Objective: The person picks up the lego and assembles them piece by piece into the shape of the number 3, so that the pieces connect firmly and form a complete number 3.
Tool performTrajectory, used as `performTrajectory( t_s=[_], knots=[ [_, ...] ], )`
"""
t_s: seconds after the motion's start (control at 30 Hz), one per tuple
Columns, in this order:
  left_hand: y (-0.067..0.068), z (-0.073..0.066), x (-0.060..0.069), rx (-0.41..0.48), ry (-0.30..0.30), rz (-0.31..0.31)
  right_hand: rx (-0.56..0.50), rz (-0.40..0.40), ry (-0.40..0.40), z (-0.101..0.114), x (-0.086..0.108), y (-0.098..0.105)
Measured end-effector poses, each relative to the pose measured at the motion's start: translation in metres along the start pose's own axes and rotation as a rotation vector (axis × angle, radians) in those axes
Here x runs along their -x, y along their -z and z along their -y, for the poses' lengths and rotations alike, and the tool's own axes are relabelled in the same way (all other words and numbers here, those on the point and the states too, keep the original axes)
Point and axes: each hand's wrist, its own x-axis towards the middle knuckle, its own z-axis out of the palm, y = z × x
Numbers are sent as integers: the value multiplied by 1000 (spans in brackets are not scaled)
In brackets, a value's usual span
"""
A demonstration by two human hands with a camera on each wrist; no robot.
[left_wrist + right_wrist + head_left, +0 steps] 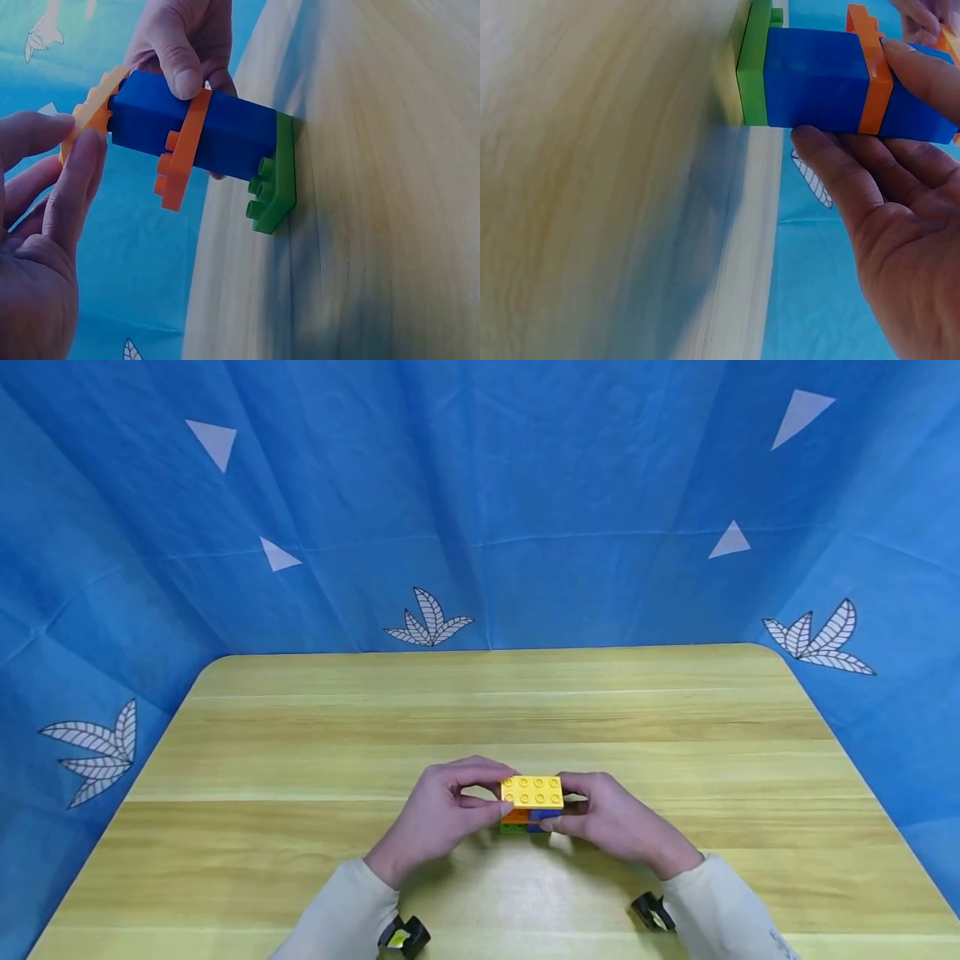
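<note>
A small tower of building bricks stands on the wooden table. Its base is a flat green brick point(279, 180), with a tall blue brick point(240, 135) on one end, then a flat orange brick point(185, 154) and a second blue brick point(148, 112). At the top is a flat yellow brick point(531, 792), which my left hand point(442, 802) pinches by its left end between thumb and fingers. It meets the upper blue brick at a slight tilt; whether it is fully seated I cannot tell. My right hand point(618, 818) grips the blue bricks from the right, thumb near the orange brick.
The wooden table point(300, 752) reaches back to a blue cloth point(570, 485) printed with leaves and triangles. Black wrist devices point(405, 937) sit at both cuffs, low over the table's near side.
</note>
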Motion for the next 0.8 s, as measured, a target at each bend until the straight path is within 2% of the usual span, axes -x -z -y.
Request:
performTrajectory(
  t_s=[0.27, 0.63, 0.8],
  knots=[
    [2, 3, -3, -10, -54, 18, 7, -6, 10, -1, 1, 0],
    [4, 6, -1, 20, -74, 20, -20, -9, 38, -3, -1, -3],
    [4, 8, -2, 29, -81, 29, 44, 4, 68, -1, 1, -1]
  ],
)
